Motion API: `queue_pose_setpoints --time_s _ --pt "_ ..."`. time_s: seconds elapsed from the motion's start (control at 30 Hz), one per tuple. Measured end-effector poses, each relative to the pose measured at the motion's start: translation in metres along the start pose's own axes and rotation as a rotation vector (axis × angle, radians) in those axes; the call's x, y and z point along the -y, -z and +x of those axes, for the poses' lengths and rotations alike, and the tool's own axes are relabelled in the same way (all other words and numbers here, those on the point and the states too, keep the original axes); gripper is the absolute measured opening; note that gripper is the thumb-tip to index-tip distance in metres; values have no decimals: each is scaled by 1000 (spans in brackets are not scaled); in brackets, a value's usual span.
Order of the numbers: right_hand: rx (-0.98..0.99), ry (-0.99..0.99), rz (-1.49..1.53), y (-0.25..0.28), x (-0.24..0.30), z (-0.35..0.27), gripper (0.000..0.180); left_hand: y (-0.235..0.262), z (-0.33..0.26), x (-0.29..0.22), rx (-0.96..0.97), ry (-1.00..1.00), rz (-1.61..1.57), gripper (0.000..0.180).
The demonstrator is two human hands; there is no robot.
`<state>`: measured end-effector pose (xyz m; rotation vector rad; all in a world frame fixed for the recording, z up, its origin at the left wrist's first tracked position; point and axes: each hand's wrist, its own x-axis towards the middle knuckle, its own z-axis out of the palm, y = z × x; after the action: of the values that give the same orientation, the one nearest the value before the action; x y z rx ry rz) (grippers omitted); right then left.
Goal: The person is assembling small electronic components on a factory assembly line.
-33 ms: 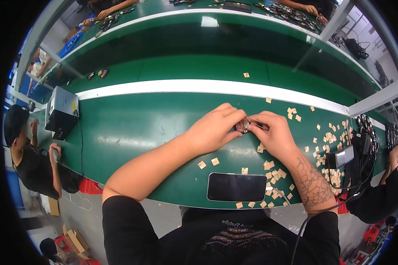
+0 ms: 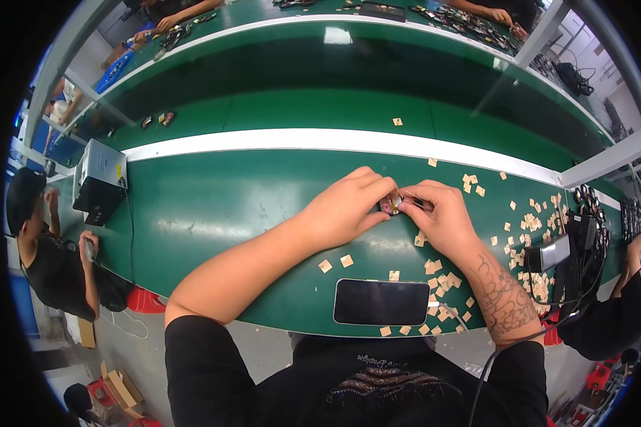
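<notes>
Over the middle of the green table, my left hand (image 2: 345, 210) pinches a small electronic part (image 2: 389, 205) with a reddish face and a bit of yellow. Its far side is hidden behind the fingers. My right hand (image 2: 440, 213) meets it from the right, thumb and fingertips closed at its edge. Something thin and dark shows between those fingers, too small to name. Below the hands lies a phone (image 2: 381, 302) with a dark screen and a white cable plug (image 2: 434, 304) at its right end.
Many small beige squares (image 2: 441, 281) are scattered around my right forearm. At the right stand a dark device with a pale screen (image 2: 548, 252) and bundled black cables (image 2: 590, 228). A grey-black box (image 2: 101, 181) sits at the left, near a co-worker (image 2: 50, 249). A white ledge (image 2: 320, 139) runs behind.
</notes>
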<state>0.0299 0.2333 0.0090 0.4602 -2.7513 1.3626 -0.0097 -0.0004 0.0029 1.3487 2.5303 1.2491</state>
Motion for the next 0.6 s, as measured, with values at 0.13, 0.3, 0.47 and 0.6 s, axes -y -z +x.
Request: queue_pose_setpoints --time_s 0.13,0.3,0.47,0.6 --pt "-21 -10 -43 -1 3 1 18 -2 0 -1 2 4 5 41" --pt "-6 -2 -157 -2 11 5 14 -1 1 -5 -4 40 -4 32" --pt "18 -67 -168 -3 19 11 8 -5 1 -1 -29 24 0 33" --pt "-9 -49 -205 -5 15 10 9 -5 1 -2 -30 27 6 38"
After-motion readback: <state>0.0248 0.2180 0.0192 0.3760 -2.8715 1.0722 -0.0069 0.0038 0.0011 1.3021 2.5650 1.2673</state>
